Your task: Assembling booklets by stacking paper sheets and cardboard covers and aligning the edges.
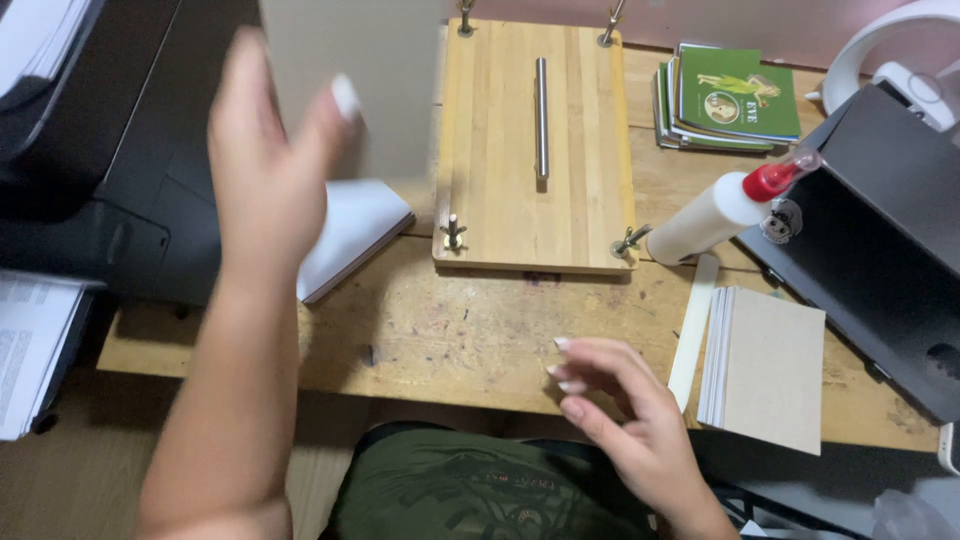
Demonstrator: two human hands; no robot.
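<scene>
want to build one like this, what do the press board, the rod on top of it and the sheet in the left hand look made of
Press board: pale wood, glued strips, smooth finish. Rod: looks like brushed steel, grey with a sheen. Sheet pinched by the left hand: probably matte grey cardboard, stiff and flat, though blurred.

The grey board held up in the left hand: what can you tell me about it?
The grey board is a flat, plain sheet that looks like stiff card, with no print showing. It is held upright and blurred, above the table's far left part. The left hand grips its lower left side, a fingertip pressed on its face. Its top runs out of view. Behind its lower edge lies a white paper stack; its right edge overlaps the wooden press.
</scene>
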